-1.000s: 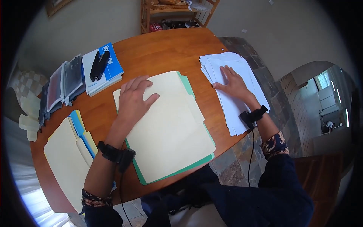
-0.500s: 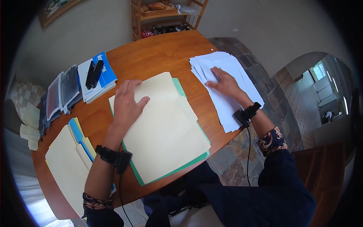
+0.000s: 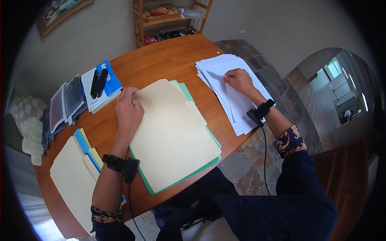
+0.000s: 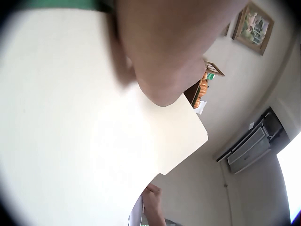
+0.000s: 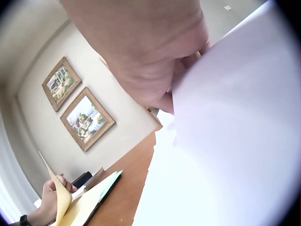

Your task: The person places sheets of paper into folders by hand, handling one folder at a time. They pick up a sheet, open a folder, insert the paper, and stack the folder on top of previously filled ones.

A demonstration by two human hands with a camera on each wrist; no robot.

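In the head view, my left hand (image 3: 129,114) grips the far left edge of the top cream folder (image 3: 173,136), thumb over its face. The right wrist view shows the folder's cover (image 5: 63,202) raised and bent in that hand. Beneath lies a green folder (image 3: 184,89), showing along the edges. My right hand (image 3: 241,83) pinches the top sheet (image 3: 217,77) of a white paper stack (image 3: 237,120) on the right. That sheet is lifted and curved near the fingers; the right fingertips are partly hidden behind it in the right wrist view.
Cream, blue and yellow folders (image 3: 72,172) lie at the table's left. Behind them sit zip pouches (image 3: 60,102) and a blue-and-white notebook (image 3: 112,80) with a black stapler (image 3: 98,83) on top. The paper stack lies along the wooden table's (image 3: 161,60) right edge.
My right hand has gone from spread fingers on the paper stack to pinching its top sheet. My left fingers have drawn in to the folder's left edge and closed on it.
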